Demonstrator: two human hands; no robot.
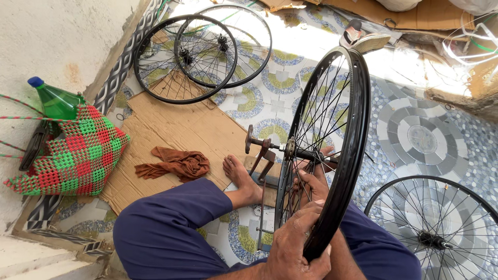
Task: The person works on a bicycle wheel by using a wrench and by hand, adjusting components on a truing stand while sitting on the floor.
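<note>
— Where are your hands right now?

— My left hand (298, 249) is wrapped over the near edge of the black wheel rim (348, 155), fingers curled shut around it at the bottom of the wheel. My right hand (311, 184) is behind the spokes, just past the rim, fingers bent on the spokes near the hub; whether it pinches one spoke or a small tool, I cannot tell.

— And the wheel itself?

— It stands upright between my knees, its axle (290, 150) held in a rusty metal stand (262, 161) on the tiled floor (415, 135). My bare foot (241, 179) rests against the stand's base, right beside the edge of a flat cardboard sheet (176, 124).

— What lies farther out?

— On the cardboard, near my foot, a crumpled brown rag (176, 163). At its far edge, two more black spoked wheels (202, 52) lie flat, overlapping. Another spoked wheel (436, 233) lies at the floor's near right corner.

— Any packages or bottles?

— By the left wall, a woven basket (72, 155) in red and green checks, with a green plastic bottle (57, 101) with a blue cap poking out of it. Along the far edge, flattened brown cardboard boxes (404, 13); I can't make out any labels on them.
</note>
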